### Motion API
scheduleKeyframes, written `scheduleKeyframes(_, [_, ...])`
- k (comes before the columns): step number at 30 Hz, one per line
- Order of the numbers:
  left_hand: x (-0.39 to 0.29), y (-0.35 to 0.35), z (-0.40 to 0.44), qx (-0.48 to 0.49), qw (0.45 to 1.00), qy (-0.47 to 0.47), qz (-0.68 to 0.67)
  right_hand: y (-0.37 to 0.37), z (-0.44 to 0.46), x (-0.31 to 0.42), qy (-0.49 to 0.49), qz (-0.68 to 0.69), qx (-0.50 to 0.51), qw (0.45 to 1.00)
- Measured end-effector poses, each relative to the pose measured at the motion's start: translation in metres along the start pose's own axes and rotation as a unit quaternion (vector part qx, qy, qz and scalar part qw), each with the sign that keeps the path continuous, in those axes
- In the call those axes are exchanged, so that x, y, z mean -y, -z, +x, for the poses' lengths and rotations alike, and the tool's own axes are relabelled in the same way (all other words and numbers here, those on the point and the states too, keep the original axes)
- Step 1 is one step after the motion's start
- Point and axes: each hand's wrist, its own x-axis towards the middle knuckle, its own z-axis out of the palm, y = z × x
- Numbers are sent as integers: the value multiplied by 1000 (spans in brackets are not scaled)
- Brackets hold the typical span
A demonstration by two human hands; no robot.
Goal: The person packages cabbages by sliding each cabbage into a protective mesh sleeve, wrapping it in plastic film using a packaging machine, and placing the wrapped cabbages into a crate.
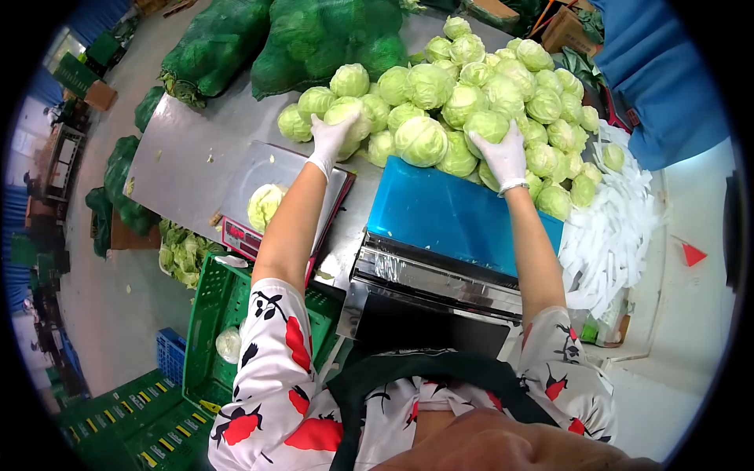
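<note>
A big heap of pale green cabbages (424, 141) covers the far side of the metal table. My left hand (330, 140), in a white glove, grips a cabbage (348, 112) at the heap's left end. Also gloved, my right hand (504, 155) has its thumb and fingers around another cabbage (486, 124) near the middle of the pile. Both cabbages still rest among the others. One more cabbage (265, 206) sits on a red-edged scale (271, 163), beside my left forearm. Between my arms stands a blue-topped wrapping machine (448, 212).
Green net sacks (328, 43) of cabbages lie at the table's far left. A green crate (203, 314) below my left arm holds a wrapped cabbage (228, 345). White strips (616, 228) pile up on the right. Loose leaves (184, 255) lie beside the table.
</note>
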Motion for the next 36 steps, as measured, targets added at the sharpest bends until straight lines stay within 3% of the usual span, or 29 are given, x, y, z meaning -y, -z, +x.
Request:
scheduleKeyframes(4, [10,-4,5,28,996,12,-85,6,-7,9,-20,-6,24,999])
scheduleKeyframes(7, [-2,3,-14,102,976,28,-191,2,-13,6,14,-20,-36,999])
scheduleKeyframes(9, [25,-7,7,86,993,24,-71,0,-18,3,56,-2,-66,996])
scheduleKeyframes(11, [19,-1,-9,125,988,3,-88,3,-29,8,74,5,-78,994])
scheduleKeyframes(16, [20,-8,-29,102,989,-27,-107,1,-44,11,110,18,-71,991])
scheduleKeyframes(21, [16,23,-98,4,966,-260,0,16,-70,13,151,52,-76,984])
scheduleKeyframes(25, [45,44,-205,88,937,-337,19,22,-96,5,163,49,-74,983])
scheduleKeyframes(27, [61,52,-249,114,945,-305,21,23,-110,11,174,57,-70,981])
scheduleKeyframes(29, [68,69,-271,82,946,-309,59,22,-123,21,189,74,-55,978])
scheduleKeyframes(30, [76,78,-269,4,926,-371,69,24,-132,30,200,77,-46,976])
scheduleKeyframes(32, [78,110,-257,-120,923,-339,135,27,-146,46,226,84,-27,970])
scheduleKeyframes(34, [76,145,-232,-233,909,-255,233,25,-161,58,246,102,1,964])
scheduleKeyframes(36, [83,174,-194,-237,932,-154,229,21,-176,64,266,97,22,959])
